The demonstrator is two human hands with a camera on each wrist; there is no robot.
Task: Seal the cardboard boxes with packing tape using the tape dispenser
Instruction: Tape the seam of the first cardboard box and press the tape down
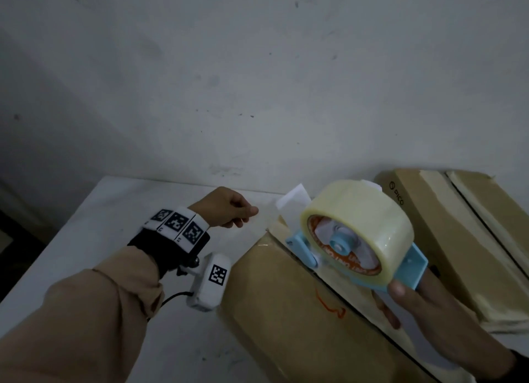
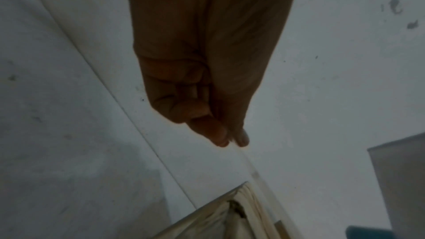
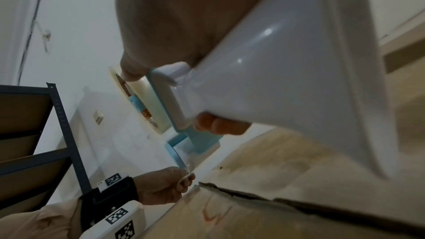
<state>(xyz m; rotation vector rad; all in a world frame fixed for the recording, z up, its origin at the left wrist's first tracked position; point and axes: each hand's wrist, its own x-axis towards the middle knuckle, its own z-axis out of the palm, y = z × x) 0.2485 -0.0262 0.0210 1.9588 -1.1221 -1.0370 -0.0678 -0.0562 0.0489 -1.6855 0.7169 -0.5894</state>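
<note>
A light-blue tape dispenser (image 1: 306,253) carrying a large roll of clear tape (image 1: 360,211) hovers over the far end of a brown cardboard box (image 1: 286,311). My right hand (image 1: 412,294) grips its handle, which appears white in the right wrist view (image 3: 276,79). My left hand (image 1: 249,215) pinches the free end of the tape strip (image 1: 266,218) between thumb and forefinger, stretched out left of the dispenser, beyond the box's far corner. The left wrist view shows the pinched fingertips (image 2: 220,137) above the box corner (image 2: 230,212). The box's centre seam (image 1: 329,288) runs under the dispenser.
A second cardboard box (image 1: 458,239) with tape strips on it lies to the right against the wall. Both boxes sit on a white table (image 1: 100,239) whose left edge is near. A dark metal shelf (image 3: 34,134) stands to the left.
</note>
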